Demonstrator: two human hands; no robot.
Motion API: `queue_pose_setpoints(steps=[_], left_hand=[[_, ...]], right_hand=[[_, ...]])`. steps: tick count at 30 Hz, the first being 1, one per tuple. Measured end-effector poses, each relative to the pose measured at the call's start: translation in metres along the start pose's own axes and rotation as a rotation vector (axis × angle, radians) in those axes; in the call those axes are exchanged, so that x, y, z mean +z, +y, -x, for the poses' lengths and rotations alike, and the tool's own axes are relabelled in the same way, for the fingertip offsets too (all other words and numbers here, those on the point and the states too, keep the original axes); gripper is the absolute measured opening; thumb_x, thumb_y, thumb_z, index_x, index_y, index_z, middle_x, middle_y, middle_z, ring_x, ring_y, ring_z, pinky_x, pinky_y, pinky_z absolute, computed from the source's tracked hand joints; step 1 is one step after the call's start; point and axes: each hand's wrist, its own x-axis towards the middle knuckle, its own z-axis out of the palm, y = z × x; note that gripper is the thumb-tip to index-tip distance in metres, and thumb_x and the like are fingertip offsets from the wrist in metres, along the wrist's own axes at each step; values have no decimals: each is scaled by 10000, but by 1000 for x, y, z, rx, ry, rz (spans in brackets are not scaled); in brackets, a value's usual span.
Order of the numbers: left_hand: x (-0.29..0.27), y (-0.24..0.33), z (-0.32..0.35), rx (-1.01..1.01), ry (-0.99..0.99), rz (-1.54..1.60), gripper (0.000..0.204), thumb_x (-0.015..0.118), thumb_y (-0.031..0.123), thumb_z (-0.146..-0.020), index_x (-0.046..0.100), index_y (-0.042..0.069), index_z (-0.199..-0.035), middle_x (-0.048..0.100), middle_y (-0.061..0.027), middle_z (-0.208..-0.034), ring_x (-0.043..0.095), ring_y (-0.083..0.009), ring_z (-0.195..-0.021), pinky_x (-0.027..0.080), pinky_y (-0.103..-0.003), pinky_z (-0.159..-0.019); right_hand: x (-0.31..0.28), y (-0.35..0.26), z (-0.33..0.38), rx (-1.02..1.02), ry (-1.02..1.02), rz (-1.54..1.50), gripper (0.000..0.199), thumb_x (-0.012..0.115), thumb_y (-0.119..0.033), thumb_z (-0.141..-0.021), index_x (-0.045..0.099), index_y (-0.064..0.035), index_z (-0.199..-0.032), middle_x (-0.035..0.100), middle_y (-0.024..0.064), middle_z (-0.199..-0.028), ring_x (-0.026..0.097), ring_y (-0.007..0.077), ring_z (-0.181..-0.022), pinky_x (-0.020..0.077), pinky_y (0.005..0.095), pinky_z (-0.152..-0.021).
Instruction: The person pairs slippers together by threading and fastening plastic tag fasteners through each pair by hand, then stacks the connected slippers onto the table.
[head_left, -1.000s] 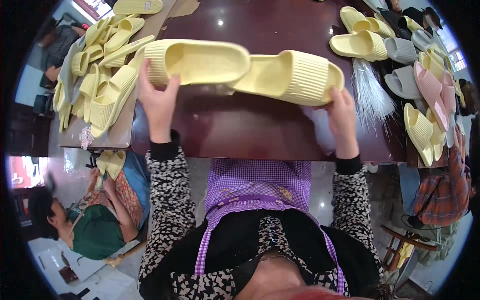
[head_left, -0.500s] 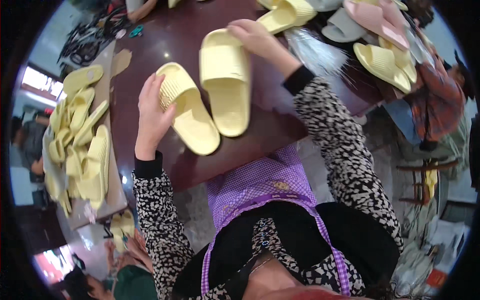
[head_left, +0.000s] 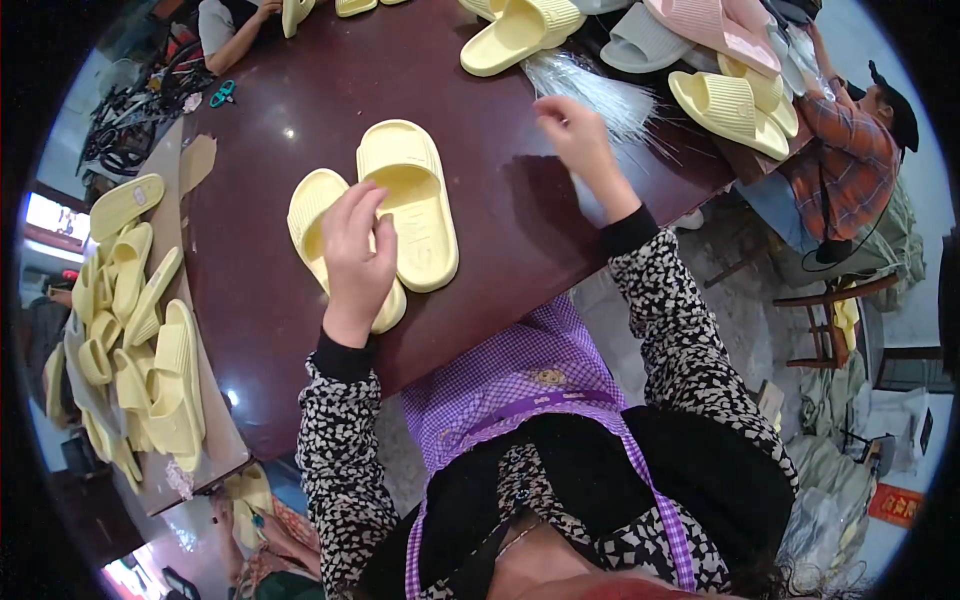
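Your left hand [head_left: 358, 252] now lies flat, fingers spread, on the yellow slipper pair [head_left: 385, 215], side by side on the table [head_left: 500, 230]. Your right hand [head_left: 572, 135] has let go and reaches, loosely curled and empty, into the clear plastic ties [head_left: 600, 88]; pair looks ready for tying.

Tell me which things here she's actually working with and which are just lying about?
In use: pair of yellow slippers under the left hand; clear plastic strands by the right hand.
Lying about: slipper pile, pink slipper, scissors.

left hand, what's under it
The left hand lies flat on a pale yellow slide sandal, beside its pair on the dark brown table. The sandal's middle is covered by the hand.
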Motion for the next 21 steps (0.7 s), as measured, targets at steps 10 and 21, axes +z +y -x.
queue_pose_setpoints(steps=[10, 21], left_hand=[[-1, -11, 15, 48, 6, -43, 304, 587, -56, -771, 601, -11, -1071, 615, -152, -1048, 582, -319, -955, 471, -398, -830], [-16, -15, 13, 26, 11, -85, 300, 585, -68, -768, 607, -13, -1062, 625, -146, -1025, 596, -310, -935, 480, -394, -822]], right_hand=[[-14, 61, -72, 91, 285, 287, 226, 570, -60, -797, 677, -40, -995, 699, 142, -923, 670, 266, -855, 510, 371, -787], [-19, 60, -51, 62, 243, 725, 141, 574, -137, -821, 693, -130, -897, 672, 73, -959, 583, 285, -957, 401, 442, -861]])
